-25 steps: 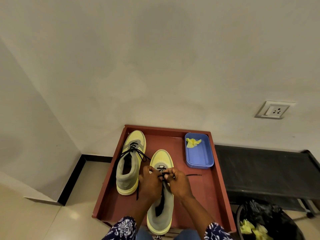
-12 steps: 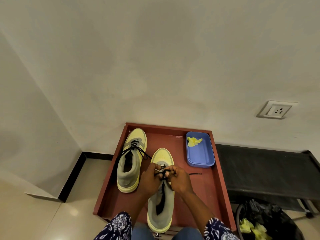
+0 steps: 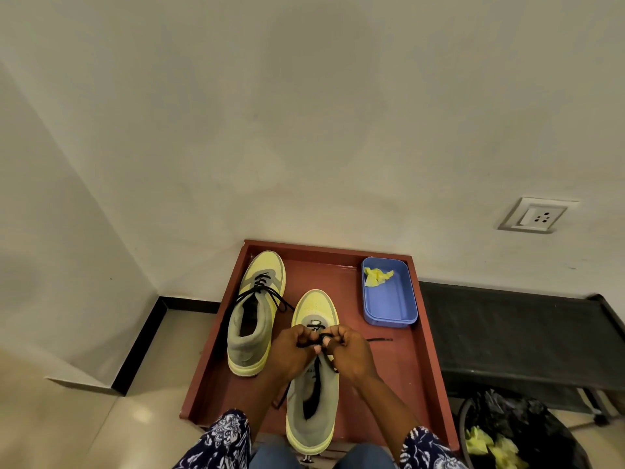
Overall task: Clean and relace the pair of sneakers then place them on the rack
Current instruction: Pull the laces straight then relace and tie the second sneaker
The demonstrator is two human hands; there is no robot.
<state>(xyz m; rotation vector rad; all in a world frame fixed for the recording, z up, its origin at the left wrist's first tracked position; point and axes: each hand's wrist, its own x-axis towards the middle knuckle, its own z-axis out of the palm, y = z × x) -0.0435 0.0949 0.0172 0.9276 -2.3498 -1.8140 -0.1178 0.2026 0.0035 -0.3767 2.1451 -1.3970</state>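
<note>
Two yellow and grey sneakers stand toes away from me on a red-brown tray table (image 3: pixel 419 374). The left sneaker (image 3: pixel 255 316) has its black lace threaded, ends hanging loose over its sides. The right sneaker (image 3: pixel 313 394) lies under my hands. My left hand (image 3: pixel 292 353) and my right hand (image 3: pixel 350 353) meet over its lower eyelets, and both pinch the black lace (image 3: pixel 316 338). One lace end (image 3: pixel 380 339) trails right across the tray. My fingers hide most of the eyelets.
A blue plastic tub (image 3: pixel 389 299) with a crumpled yellow cloth (image 3: pixel 376 275) sits at the tray's far right. A low black rack (image 3: pixel 521 336) stands to the right against the wall. A black bin bag (image 3: pixel 527 431) holding yellow scraps is at the lower right. The wall corner lies left.
My hands have drawn closer together over the right sneaker's front eyelets, still working the lace. The shoes and the tub have not moved.
</note>
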